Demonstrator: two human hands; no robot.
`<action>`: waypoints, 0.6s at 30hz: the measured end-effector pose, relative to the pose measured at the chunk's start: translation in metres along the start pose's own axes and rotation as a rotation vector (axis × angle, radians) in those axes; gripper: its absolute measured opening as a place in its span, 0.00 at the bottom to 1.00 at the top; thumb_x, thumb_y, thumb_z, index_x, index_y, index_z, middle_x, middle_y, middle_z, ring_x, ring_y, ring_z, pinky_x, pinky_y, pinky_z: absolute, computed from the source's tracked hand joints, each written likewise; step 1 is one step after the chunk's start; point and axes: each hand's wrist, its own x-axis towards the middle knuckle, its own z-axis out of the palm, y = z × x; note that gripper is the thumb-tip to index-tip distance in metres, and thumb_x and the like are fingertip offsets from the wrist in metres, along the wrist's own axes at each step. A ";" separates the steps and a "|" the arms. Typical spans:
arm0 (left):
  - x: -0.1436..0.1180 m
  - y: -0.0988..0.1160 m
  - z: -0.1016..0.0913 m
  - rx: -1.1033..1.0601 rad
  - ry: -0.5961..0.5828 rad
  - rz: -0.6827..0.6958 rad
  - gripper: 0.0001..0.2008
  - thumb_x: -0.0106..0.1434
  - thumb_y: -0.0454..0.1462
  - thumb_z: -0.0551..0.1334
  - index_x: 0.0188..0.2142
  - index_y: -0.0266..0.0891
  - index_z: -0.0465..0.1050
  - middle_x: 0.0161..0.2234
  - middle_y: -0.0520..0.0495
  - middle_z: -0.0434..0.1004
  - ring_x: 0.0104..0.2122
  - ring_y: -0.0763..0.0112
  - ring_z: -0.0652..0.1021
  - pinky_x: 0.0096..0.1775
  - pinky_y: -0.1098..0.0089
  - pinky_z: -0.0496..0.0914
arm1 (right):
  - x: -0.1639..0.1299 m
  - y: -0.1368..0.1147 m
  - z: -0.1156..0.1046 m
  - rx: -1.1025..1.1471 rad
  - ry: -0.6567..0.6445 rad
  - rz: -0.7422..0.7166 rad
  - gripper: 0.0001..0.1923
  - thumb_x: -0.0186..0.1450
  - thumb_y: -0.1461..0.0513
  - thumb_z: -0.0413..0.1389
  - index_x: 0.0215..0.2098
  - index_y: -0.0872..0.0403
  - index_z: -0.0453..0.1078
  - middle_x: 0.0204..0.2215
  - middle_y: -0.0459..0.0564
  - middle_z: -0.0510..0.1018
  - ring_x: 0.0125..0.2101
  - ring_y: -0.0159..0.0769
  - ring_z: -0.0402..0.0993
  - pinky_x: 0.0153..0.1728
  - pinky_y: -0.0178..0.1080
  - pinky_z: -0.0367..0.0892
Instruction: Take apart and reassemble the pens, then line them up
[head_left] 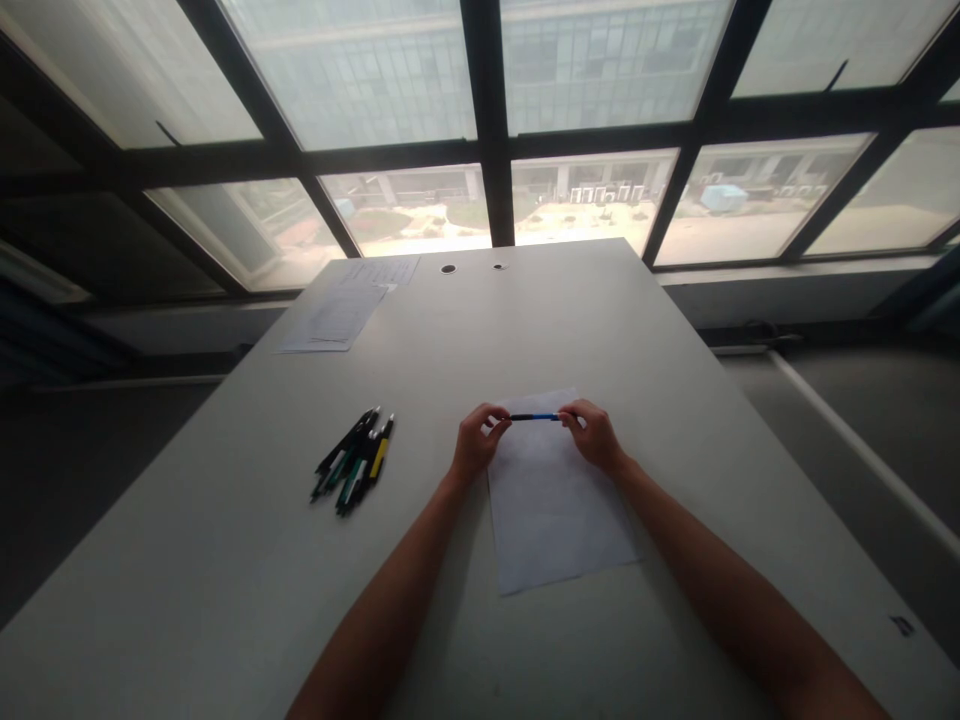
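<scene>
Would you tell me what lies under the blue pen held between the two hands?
A blank white sheet lies on the table under the blue pen. The left hand and right hand cover the pen's ends.

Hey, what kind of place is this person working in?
Probably an office or meeting room: a long plain table under tall windows facing other buildings, printed papers, a bunch of pens, and both hands, left hand and right hand, holding a blue pen over a blank sheet.

Bright backlight from the windows; dim foreground, edges bowed.
</scene>
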 end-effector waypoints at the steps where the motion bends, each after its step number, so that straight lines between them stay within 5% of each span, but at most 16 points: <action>1: 0.000 0.000 0.000 -0.003 -0.002 0.007 0.04 0.62 0.37 0.66 0.37 0.41 0.76 0.36 0.47 0.79 0.37 0.68 0.77 0.37 0.69 0.69 | 0.000 0.000 0.000 0.004 0.001 0.002 0.14 0.71 0.54 0.53 0.32 0.52 0.74 0.27 0.49 0.77 0.31 0.39 0.72 0.36 0.41 0.67; 6: 0.001 -0.003 0.001 -0.015 0.020 -0.039 0.22 0.58 0.42 0.70 0.51 0.42 0.72 0.41 0.44 0.78 0.38 0.67 0.77 0.35 0.70 0.68 | 0.000 0.001 0.001 0.012 0.010 0.011 0.14 0.71 0.54 0.53 0.32 0.52 0.74 0.26 0.49 0.77 0.31 0.39 0.72 0.36 0.41 0.66; 9: 0.002 -0.003 0.001 0.012 0.026 -0.124 0.15 0.65 0.48 0.62 0.40 0.39 0.75 0.33 0.47 0.77 0.32 0.69 0.75 0.33 0.71 0.66 | 0.001 0.000 0.000 0.003 0.007 0.004 0.13 0.71 0.55 0.54 0.32 0.52 0.74 0.26 0.49 0.77 0.31 0.39 0.72 0.36 0.41 0.66; 12: 0.001 -0.003 0.001 0.053 -0.020 -0.160 0.24 0.68 0.53 0.55 0.26 0.38 0.73 0.23 0.51 0.71 0.26 0.71 0.71 0.31 0.71 0.63 | 0.000 -0.001 0.000 0.000 0.000 -0.001 0.13 0.71 0.55 0.54 0.32 0.52 0.74 0.26 0.49 0.77 0.31 0.39 0.72 0.36 0.40 0.66; 18: -0.001 -0.005 0.002 0.077 -0.029 -0.199 0.27 0.67 0.55 0.56 0.21 0.38 0.70 0.18 0.53 0.65 0.22 0.72 0.68 0.29 0.71 0.60 | 0.000 0.000 0.000 -0.002 -0.021 0.000 0.13 0.71 0.56 0.54 0.32 0.52 0.74 0.27 0.49 0.77 0.31 0.39 0.72 0.37 0.40 0.66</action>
